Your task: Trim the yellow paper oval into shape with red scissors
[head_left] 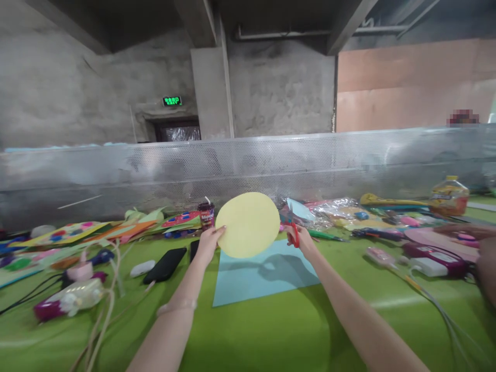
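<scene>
My left hand (209,244) pinches the left edge of a pale yellow paper oval (248,225), held up off the table. To the right of the oval, my right hand (300,240) is closed round the red handles of a pair of scissors (295,235). Their blades point upward, apart from the paper's edge. Below both hands a light blue sheet of paper (248,287) lies flat, with shadows of the oval and a hand across it. Behind my left hand stands a dark cup with a straw (206,214).
A black phone (166,265) and a white case (142,268) lie left on the green tabletop (251,336), near a glue bottle (70,299) and cords. Coloured paper crafts line the back. At right are a drink bottle (449,196), a purple-and-white device (439,261) and another person's hand (486,258).
</scene>
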Demonstrator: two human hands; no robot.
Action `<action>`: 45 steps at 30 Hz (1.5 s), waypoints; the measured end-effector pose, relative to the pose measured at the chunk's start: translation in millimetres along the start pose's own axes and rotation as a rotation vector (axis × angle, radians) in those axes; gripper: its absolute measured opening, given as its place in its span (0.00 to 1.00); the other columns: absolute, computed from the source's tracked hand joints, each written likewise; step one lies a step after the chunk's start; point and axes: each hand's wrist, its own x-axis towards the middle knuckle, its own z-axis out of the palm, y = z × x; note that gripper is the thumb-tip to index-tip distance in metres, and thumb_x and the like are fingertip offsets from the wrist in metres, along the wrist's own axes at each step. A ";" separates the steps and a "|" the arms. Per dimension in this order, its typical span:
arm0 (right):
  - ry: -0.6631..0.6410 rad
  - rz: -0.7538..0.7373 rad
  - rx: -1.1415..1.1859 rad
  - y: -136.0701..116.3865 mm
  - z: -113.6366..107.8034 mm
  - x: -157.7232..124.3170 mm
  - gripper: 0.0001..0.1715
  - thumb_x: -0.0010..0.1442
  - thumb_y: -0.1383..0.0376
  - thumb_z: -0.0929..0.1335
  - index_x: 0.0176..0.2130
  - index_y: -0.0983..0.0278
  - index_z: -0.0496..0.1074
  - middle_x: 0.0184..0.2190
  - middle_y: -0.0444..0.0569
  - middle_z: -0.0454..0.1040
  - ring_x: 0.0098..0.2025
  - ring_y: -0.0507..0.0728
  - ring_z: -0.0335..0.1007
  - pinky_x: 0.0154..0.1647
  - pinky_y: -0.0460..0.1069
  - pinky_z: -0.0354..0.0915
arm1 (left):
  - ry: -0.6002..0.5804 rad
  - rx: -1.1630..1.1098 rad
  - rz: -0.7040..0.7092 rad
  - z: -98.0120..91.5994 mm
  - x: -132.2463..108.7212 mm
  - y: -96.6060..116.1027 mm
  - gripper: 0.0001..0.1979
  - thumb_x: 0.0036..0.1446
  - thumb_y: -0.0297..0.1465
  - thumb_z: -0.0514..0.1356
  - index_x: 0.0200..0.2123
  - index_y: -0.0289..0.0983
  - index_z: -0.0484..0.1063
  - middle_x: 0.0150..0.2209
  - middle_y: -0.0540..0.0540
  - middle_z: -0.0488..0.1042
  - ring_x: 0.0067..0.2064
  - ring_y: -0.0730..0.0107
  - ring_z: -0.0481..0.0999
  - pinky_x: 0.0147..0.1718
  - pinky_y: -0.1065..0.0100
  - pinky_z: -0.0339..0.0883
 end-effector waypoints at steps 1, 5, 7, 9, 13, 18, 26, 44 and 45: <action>-0.011 -0.006 -0.013 1.0 0.1 0.0 0.15 0.45 0.58 0.64 0.17 0.65 0.58 0.11 0.39 0.58 0.13 0.47 0.56 0.17 0.43 0.61 | 0.003 -0.003 0.002 -1.8 0.9 0.6 0.17 0.39 0.35 0.62 0.33 0.30 0.71 0.26 0.43 0.75 0.27 0.67 0.74 0.25 0.69 0.67; -0.071 -0.018 -0.064 0.0 2.6 -2.3 0.12 0.45 0.60 0.63 0.19 0.65 0.59 0.11 0.40 0.59 0.14 0.47 0.56 0.15 0.42 0.59 | 0.005 0.000 -0.008 -4.8 0.2 2.7 0.18 0.38 0.36 0.63 0.33 0.30 0.72 0.29 0.41 0.75 0.28 0.64 0.74 0.26 0.67 0.68; -0.107 -0.021 -0.086 -2.8 4.6 -4.3 0.10 0.44 0.62 0.63 0.19 0.66 0.60 0.11 0.40 0.59 0.14 0.47 0.56 0.15 0.42 0.59 | 0.000 0.004 -0.013 -5.3 -1.5 4.0 0.18 0.37 0.36 0.63 0.32 0.30 0.72 0.29 0.41 0.76 0.29 0.62 0.74 0.26 0.66 0.68; -0.138 -0.025 -0.100 -5.5 5.8 -6.2 0.10 0.44 0.62 0.63 0.18 0.66 0.60 0.10 0.39 0.58 0.13 0.46 0.54 0.15 0.43 0.59 | -0.004 0.006 -0.013 -5.7 -3.1 5.4 0.18 0.36 0.35 0.64 0.31 0.30 0.72 0.30 0.41 0.76 0.29 0.62 0.74 0.27 0.66 0.68; -0.172 -0.037 -0.109 -8.1 5.2 -7.2 0.10 0.44 0.64 0.62 0.17 0.66 0.59 0.10 0.39 0.57 0.13 0.46 0.54 0.16 0.43 0.60 | -0.013 0.017 -0.015 -5.3 -5.3 7.0 0.17 0.36 0.35 0.64 0.31 0.31 0.73 0.29 0.41 0.76 0.28 0.62 0.74 0.26 0.66 0.68; -0.185 -0.037 -0.112 -8.7 3.0 -5.7 0.10 0.43 0.65 0.61 0.15 0.65 0.58 0.09 0.38 0.57 0.12 0.45 0.52 0.15 0.42 0.59 | -0.016 0.007 -0.017 -4.4 -6.3 7.3 0.16 0.36 0.34 0.64 0.32 0.31 0.73 0.28 0.42 0.76 0.27 0.63 0.74 0.26 0.66 0.68; -0.205 -0.036 -0.126 -9.6 3.2 -7.2 0.10 0.42 0.66 0.61 0.14 0.65 0.57 0.08 0.38 0.56 0.12 0.45 0.51 0.13 0.42 0.59 | 0.005 -0.015 -0.022 -5.1 -4.2 5.5 0.17 0.36 0.34 0.64 0.32 0.30 0.72 0.27 0.41 0.76 0.25 0.63 0.74 0.26 0.64 0.68; -0.203 -0.052 -0.162 -7.3 1.7 -8.2 0.12 0.44 0.62 0.61 0.15 0.66 0.58 0.08 0.38 0.56 0.11 0.46 0.52 0.13 0.43 0.60 | 0.007 -0.011 -0.017 -4.5 -8.7 9.6 0.16 0.36 0.34 0.64 0.31 0.31 0.73 0.28 0.41 0.76 0.27 0.63 0.74 0.26 0.66 0.68; -0.198 -0.050 -0.165 -6.7 1.7 -7.9 0.12 0.44 0.62 0.61 0.15 0.66 0.59 0.08 0.38 0.56 0.11 0.46 0.52 0.13 0.43 0.60 | 0.006 -0.010 -0.017 -4.4 -8.5 9.3 0.16 0.36 0.34 0.64 0.31 0.31 0.73 0.28 0.41 0.76 0.27 0.63 0.74 0.26 0.66 0.68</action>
